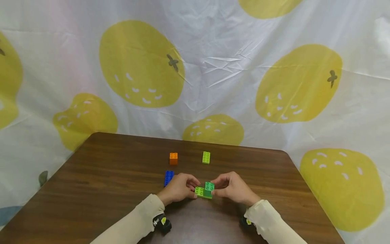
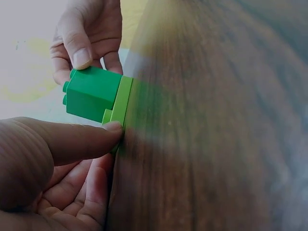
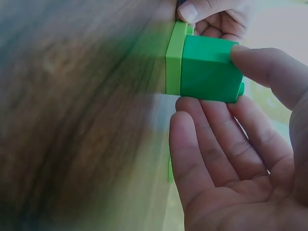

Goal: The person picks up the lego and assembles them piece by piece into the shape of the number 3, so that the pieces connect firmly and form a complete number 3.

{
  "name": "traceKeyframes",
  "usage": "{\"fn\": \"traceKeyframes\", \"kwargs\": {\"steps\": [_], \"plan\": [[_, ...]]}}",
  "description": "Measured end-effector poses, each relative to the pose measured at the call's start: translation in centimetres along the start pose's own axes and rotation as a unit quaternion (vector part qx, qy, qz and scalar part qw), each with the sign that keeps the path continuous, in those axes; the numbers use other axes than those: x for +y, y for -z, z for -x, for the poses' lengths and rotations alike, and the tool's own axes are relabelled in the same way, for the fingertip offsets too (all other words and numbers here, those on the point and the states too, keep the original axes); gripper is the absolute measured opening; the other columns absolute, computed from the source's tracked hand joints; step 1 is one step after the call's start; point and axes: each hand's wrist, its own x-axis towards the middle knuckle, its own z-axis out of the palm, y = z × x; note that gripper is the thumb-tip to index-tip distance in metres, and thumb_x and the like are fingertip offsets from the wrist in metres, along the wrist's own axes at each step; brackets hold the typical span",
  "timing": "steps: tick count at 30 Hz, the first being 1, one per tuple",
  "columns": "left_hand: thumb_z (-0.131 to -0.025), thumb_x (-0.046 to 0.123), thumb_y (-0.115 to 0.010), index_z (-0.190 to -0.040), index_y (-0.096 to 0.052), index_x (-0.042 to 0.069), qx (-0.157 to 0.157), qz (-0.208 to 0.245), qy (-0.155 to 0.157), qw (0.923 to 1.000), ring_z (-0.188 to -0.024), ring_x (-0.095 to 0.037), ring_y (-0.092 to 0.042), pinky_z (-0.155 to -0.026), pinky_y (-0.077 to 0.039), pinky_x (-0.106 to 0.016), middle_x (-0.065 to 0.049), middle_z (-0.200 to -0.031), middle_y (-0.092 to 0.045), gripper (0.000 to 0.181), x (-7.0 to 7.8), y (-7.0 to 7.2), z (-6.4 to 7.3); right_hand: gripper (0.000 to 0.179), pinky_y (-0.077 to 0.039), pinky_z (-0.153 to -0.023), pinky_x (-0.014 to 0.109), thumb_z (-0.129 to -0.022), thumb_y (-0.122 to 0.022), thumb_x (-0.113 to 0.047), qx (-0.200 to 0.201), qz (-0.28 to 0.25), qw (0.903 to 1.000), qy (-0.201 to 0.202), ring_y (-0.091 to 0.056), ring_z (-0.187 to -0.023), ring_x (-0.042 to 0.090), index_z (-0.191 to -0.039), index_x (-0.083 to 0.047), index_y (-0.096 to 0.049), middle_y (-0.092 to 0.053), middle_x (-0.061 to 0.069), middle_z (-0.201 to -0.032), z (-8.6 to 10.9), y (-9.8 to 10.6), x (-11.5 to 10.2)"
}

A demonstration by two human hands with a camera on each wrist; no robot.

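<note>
A green block [image 1: 209,188] with studs on top sits on one end of a thin lime-green block [image 1: 199,191], both close over the table in front of me. My left hand [image 1: 179,187] pinches the lime block's free end, its thumb against the near edge in the left wrist view. On the other side, my right hand [image 1: 233,188] holds the green block between thumb and fingers. The right wrist view shows that thumb at the green block's [image 3: 211,67] upper corner, with the fingers spread along its far side.
Behind my left hand lies a blue block [image 1: 169,177], partly covered by the hand. Farther back stand an orange block [image 1: 173,158] and a second lime-green block [image 1: 206,157]. The brown wooden table [image 1: 122,159] ends at a fruit-print curtain [image 1: 213,78].
</note>
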Motion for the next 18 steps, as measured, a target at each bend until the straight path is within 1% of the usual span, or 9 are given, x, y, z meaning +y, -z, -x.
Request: {"fn": "traceKeyframes", "kwargs": {"steps": [6, 11, 15, 18], "plan": [[-0.077, -0.002, -0.09, -0.111, -0.078, 0.005, 0.003, -0.004, 0.004, 1.0, -0.089, -0.015, -0.07, -0.08, -0.061, -0.03, -0.004, -0.1, -0.077, 0.036, 0.28, -0.11, 0.18, 0.024, -0.061, -0.072, 0.027, -0.085, -0.089, -0.018, -0.007, 0.004, 1.0, 0.002, -0.075, -0.084, 0.015, -0.106, -0.009, -0.081, -0.081, 0.009, -0.102, -0.17, 0.05, 0.39], [-0.077, -0.003, -0.09, -0.111, -0.077, 0.003, 0.001, -0.003, 0.0, 1.0, -0.089, -0.015, -0.07, -0.08, -0.061, -0.03, -0.005, -0.1, -0.077, 0.036, 0.52, -0.04, 0.28, 0.024, -0.06, -0.071, 0.028, -0.085, -0.089, -0.019, -0.002, 0.005, 0.9999, -0.01, -0.075, -0.084, 0.016, -0.107, -0.012, -0.081, -0.081, 0.007, -0.102, -0.11, -0.02, 0.43], [-0.077, -0.001, -0.09, -0.111, -0.078, 0.004, 0.005, -0.008, 0.002, 0.9999, -0.088, -0.013, -0.069, -0.081, -0.061, -0.031, -0.004, -0.1, -0.077, 0.036, 0.54, 0.02, 0.29, 0.025, -0.061, -0.075, 0.027, -0.086, -0.088, -0.018, -0.002, 0.001, 0.9999, -0.01, -0.076, -0.086, 0.016, -0.108, -0.01, -0.081, -0.081, 0.009, -0.103, -0.1, 0.0, 0.45], [-0.077, 0.0, -0.091, -0.11, -0.078, 0.005, 0.006, -0.009, 0.003, 0.9999, -0.088, -0.012, -0.07, -0.081, -0.061, -0.03, -0.004, -0.1, -0.077, 0.036, 0.43, -0.07, 0.33, 0.025, -0.061, -0.077, 0.026, -0.086, -0.088, -0.017, -0.012, 0.0, 0.9999, -0.009, -0.076, -0.088, 0.016, -0.108, -0.008, -0.08, -0.081, 0.01, -0.103, -0.1, 0.08, 0.47]]}}
